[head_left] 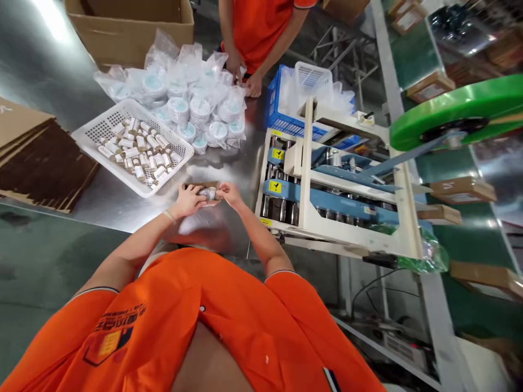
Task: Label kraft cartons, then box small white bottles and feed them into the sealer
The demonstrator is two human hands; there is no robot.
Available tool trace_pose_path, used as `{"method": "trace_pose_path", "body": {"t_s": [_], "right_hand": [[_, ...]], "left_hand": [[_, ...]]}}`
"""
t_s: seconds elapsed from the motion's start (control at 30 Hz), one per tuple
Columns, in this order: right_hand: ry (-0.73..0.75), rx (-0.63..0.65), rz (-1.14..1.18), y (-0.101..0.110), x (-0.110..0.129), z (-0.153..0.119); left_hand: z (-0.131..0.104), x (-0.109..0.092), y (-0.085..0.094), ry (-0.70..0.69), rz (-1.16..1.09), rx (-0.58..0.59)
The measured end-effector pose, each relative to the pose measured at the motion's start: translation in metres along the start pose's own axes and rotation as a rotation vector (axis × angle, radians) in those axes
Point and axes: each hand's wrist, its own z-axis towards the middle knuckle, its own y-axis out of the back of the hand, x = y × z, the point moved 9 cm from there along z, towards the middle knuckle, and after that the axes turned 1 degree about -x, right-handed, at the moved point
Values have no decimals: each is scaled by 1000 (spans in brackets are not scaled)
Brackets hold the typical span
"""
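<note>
A small brown cardboard box point(210, 185) lies at the near part of the steel table, between my two hands. Inside its opening shows a clear, whitish wrapped item point(210, 193), too small to make out further. My left hand point(190, 201) grips the box's left end, its fingers reaching over the wrapped item. At the right end, my right hand point(229, 194) pinches the box's edge with bent fingers. Just beyond my left hand stands a white perforated basket point(141, 190), holding several small labelled bottles point(141, 144).
Bagged round tubs point(200, 109) are heaped behind the basket, near a large open carton point(131, 38). Flattened cardboard point(41, 158) is stacked at left. A co-worker's hands point(245, 76) are at the far side. On the right stands a taping machine point(304, 179) with rollers and a green tape roll point(457, 111).
</note>
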Motion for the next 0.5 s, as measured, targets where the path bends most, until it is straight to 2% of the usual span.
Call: {"method": "trace_pose_path", "body": {"t_s": [0.07,0.13,0.27,0.33,0.43,0.5], "right_hand": [[25,3,99,-6,-6,1],[69,33,70,-17,-1,8],[134,202,-43,-39,18,24],[202,306,-118,-41,25,20],[361,423,-273,-38,28,-2],[447,453,-383,-40,26,-19]], "left_hand": [[7,-5,-2,-3,0,10],[13,-7,-3,-1,-7,18],[15,-3,3,-8,-121,-23],[6,14,14,33,-252,-130],[-18,63,28,205,-512,-325],[-27,86,18,292,-706,-299]]}}
